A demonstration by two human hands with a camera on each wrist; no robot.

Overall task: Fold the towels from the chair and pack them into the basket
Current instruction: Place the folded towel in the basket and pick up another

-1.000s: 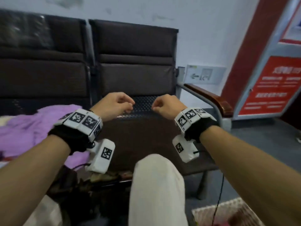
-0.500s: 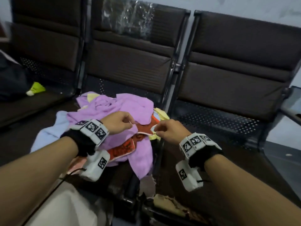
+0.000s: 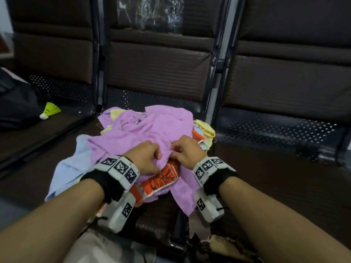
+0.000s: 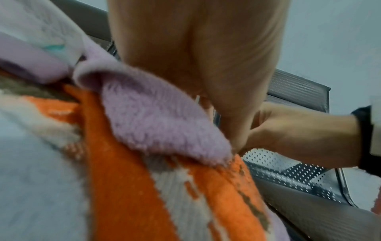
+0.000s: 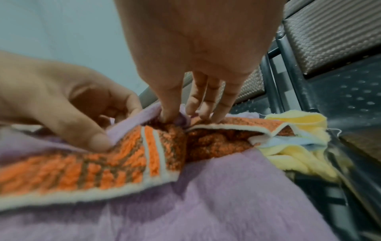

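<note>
Towel pile sits on the middle chair seat (image 3: 157,223), abt 12 o'clock from the person; lilac towel (image 3: 152,130) on top, orange patterned towel (image 3: 161,179) under its near edge, pale blue one (image 3: 64,168) spilling to 9 o'clock, yellow one (image 3: 205,128) poking out at 2 o'clock; basket not in view.

Left hand (image 3: 144,158) and right hand (image 3: 187,151) are close together, nearly touching, both curled onto the lilac towel's near hem; right-wrist view shows the right thumb and fingers (image 5: 206,97) nipping a fold of lilac cloth right above the orange towel; left thumb presses the same hem down, so both are clamped on the lilac towel.

Handling, as a guess: terry cloth, soft, light, floppy, no stiffness; it'll sag and drag neighbours along, esp. the orange one lying over its lower part; not slippery, not fragile. Best hold looks like two corners of one hem, hands then spread wide so it hangs flat; pinching mid-fabric would prob. just bunch it.

Shuttlecock (image 3: 50,110) lies on the seat at 10 o'clock, well apart.
</note>
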